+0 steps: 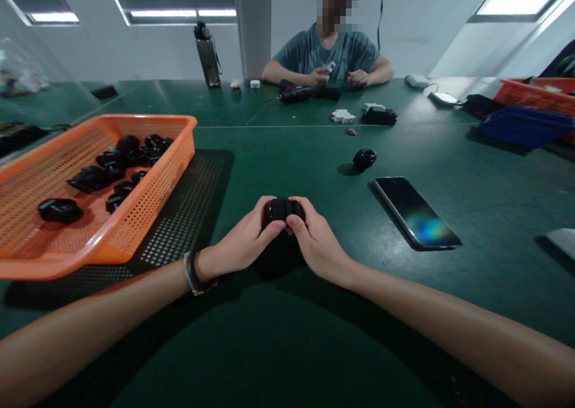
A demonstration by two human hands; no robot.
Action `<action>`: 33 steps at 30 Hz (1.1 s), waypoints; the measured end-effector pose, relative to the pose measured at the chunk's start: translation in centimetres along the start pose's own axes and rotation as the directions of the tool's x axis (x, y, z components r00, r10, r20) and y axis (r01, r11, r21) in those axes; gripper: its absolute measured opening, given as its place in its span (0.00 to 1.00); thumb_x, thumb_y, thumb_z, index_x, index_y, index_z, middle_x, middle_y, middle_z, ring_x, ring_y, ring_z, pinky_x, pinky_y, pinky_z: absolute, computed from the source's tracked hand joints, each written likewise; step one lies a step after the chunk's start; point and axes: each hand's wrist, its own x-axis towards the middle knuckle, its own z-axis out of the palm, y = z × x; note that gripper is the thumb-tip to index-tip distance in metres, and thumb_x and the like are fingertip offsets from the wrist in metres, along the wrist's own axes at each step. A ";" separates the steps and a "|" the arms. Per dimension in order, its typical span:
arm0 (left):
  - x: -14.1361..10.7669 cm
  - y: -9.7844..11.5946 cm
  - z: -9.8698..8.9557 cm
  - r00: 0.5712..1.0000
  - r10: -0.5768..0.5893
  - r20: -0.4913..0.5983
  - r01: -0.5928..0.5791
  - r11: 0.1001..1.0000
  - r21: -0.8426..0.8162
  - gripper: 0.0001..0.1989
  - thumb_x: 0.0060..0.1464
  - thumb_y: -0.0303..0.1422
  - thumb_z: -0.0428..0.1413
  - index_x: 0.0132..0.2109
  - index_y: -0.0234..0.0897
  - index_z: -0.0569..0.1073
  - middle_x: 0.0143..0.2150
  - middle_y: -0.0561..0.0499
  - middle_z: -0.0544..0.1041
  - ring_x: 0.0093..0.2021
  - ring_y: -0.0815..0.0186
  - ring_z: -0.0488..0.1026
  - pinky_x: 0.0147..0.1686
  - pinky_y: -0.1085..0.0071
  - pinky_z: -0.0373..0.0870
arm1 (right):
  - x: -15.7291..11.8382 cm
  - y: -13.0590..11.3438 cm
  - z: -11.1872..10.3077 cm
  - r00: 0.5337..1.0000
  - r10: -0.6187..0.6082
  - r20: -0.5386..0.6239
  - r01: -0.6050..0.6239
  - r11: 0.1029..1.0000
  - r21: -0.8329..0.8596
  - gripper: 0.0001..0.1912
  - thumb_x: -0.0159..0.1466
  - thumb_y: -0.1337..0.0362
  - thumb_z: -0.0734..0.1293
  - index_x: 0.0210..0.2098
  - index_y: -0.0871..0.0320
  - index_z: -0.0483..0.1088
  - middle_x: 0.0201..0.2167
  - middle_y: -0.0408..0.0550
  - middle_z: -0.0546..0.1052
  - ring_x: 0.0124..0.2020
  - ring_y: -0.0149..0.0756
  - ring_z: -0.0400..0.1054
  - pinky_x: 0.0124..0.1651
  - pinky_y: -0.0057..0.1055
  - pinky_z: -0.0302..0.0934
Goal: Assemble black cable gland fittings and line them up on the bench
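Note:
Between my two hands is a black ribbed plastic fitting, held just above the green tabletop. My left hand is closed around its left end, thumb along the near side. Around the right end, my right hand is closed too, its thumb meeting the other near the middle. The fingers behind the fitting are mostly hidden. Beyond my hands and to the right, a similar black ring-shaped piece lies on the table. Several black fittings lie in the orange basket to my left.
The orange mesh basket stands close to my left forearm. A phone lies to the right of my hands. Across the table sit a person, a power drill and a bottle. A blue bin is at the far right.

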 end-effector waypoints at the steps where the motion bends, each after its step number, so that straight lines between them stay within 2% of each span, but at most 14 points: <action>1: 0.0 0.0 -0.1 1.000 0.004 0.004 -0.004 1.000 0.021 0.19 0.60 0.44 0.43 0.49 0.32 0.59 0.41 0.45 0.70 0.39 0.61 0.69 0.39 0.65 0.68 | 0.0 -0.1 0.0 1.000 0.007 0.003 -0.007 1.000 0.010 0.24 0.65 0.44 0.51 0.43 0.59 0.60 0.31 0.50 0.73 0.29 0.37 0.68 0.31 0.33 0.61; 5: 0.0 -0.1 -0.4 1.000 0.012 0.016 -0.013 0.994 0.110 0.22 0.60 0.48 0.41 0.49 0.33 0.59 0.40 0.45 0.70 0.36 0.61 0.70 0.36 0.65 0.68 | -0.1 -0.2 0.1 0.999 0.036 0.016 -0.037 0.998 0.055 0.22 0.65 0.46 0.52 0.42 0.58 0.61 0.30 0.49 0.72 0.29 0.36 0.66 0.31 0.33 0.60; 11: 0.2 -0.6 -0.9 0.995 0.095 0.028 -0.099 0.948 0.303 0.23 0.59 0.48 0.44 0.50 0.33 0.61 0.48 0.39 0.69 0.47 0.54 0.67 0.48 0.55 0.65 | -0.3 -0.3 0.3 0.990 0.125 0.066 -0.135 0.978 0.161 0.23 0.65 0.44 0.52 0.39 0.58 0.62 0.24 0.43 0.68 0.25 0.33 0.64 0.29 0.32 0.59; 14: 0.4 -0.9 -1.2 0.991 0.120 0.060 -0.133 0.937 0.324 0.22 0.58 0.47 0.47 0.50 0.33 0.61 0.49 0.39 0.69 0.47 0.54 0.66 0.49 0.54 0.65 | -0.4 -0.3 0.3 0.989 0.127 0.077 -0.138 0.976 0.166 0.24 0.66 0.44 0.51 0.41 0.59 0.62 0.24 0.43 0.68 0.25 0.33 0.64 0.29 0.31 0.59; 18: 0.5 -0.8 -1.3 0.992 0.106 0.075 -0.122 0.956 0.265 0.20 0.57 0.43 0.49 0.50 0.34 0.60 0.48 0.40 0.68 0.46 0.56 0.66 0.48 0.56 0.65 | -0.2 -0.2 0.0 0.997 0.041 0.058 -0.044 0.997 0.056 0.24 0.66 0.45 0.51 0.44 0.58 0.60 0.28 0.47 0.72 0.27 0.35 0.67 0.29 0.31 0.60; 22: 0.3 -0.6 -1.2 0.993 0.073 0.091 -0.082 0.992 0.093 0.20 0.58 0.42 0.47 0.52 0.33 0.55 0.45 0.43 0.65 0.38 0.62 0.66 0.39 0.64 0.67 | 0.4 0.4 -0.4 0.995 -0.082 0.065 0.086 0.994 -0.071 0.26 0.65 0.42 0.50 0.45 0.58 0.59 0.33 0.51 0.74 0.30 0.38 0.70 0.30 0.33 0.62; 27: 0.1 -0.5 -1.1 0.994 0.045 0.102 -0.035 0.995 -0.096 0.21 0.59 0.46 0.44 0.51 0.34 0.56 0.41 0.47 0.64 0.39 0.64 0.64 0.41 0.67 0.64 | 1.0 1.4 -1.0 0.945 -0.322 0.064 0.328 0.918 -0.222 0.27 0.65 0.41 0.50 0.48 0.57 0.59 0.42 0.55 0.75 0.40 0.42 0.71 0.39 0.39 0.66; 33: 0.0 -0.4 -0.9 0.987 0.028 0.160 0.001 0.984 -0.176 0.25 0.59 0.51 0.44 0.50 0.33 0.59 0.33 0.53 0.62 0.33 0.67 0.61 0.38 0.69 0.62 | 1.0 2.0 -1.1 0.895 -0.441 0.071 0.442 0.851 -0.282 0.27 0.66 0.44 0.50 0.52 0.57 0.57 0.46 0.58 0.74 0.45 0.44 0.71 0.43 0.41 0.67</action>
